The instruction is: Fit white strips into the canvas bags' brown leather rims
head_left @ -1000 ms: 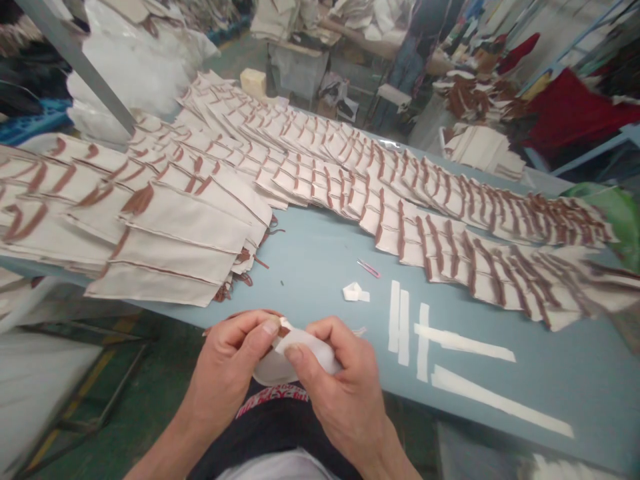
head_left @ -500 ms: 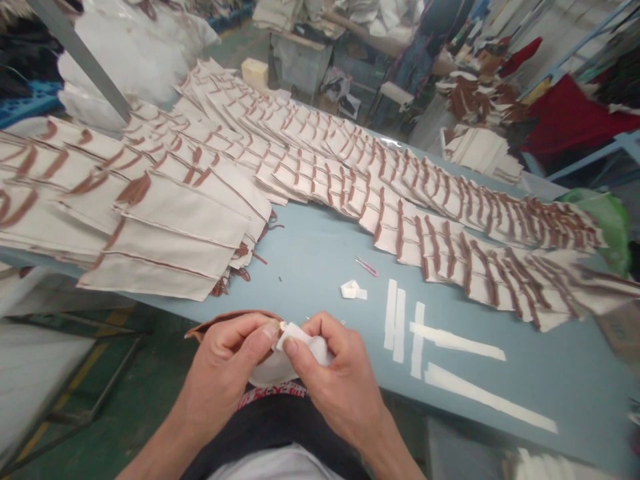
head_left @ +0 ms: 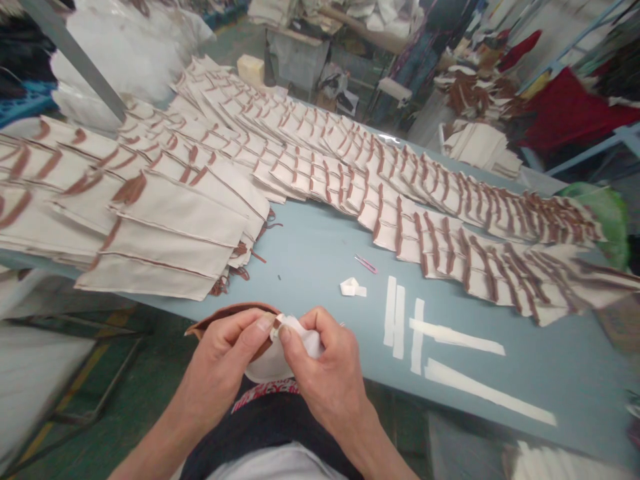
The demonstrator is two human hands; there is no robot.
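Both my hands hold a cream fabric piece with brown trim (head_left: 273,367) at the table's near edge. With thumb and forefinger, my left hand (head_left: 227,350) pinches its brown-edged part close to a small pale end. My right hand (head_left: 325,360) is closed on the white cloth side, its thumb pressed near that same spot. The fingertips of both hands almost meet. Past them on the blue table (head_left: 320,240) lie a folded white strip (head_left: 353,287) and small pink-handled thread snips (head_left: 366,264).
Several white strips (head_left: 457,337) lie to the right, some crossing. Rows of overlapping cream pieces with brown trim (head_left: 330,173) cover the far side, and a larger stack (head_left: 170,227) sits at left. A grey metal post (head_left: 75,60) rises at far left.
My right hand has shifted slightly left and up, its thumb now at the pale end by the left fingertips. A bit of brown shows between them. Things on the table have not moved.
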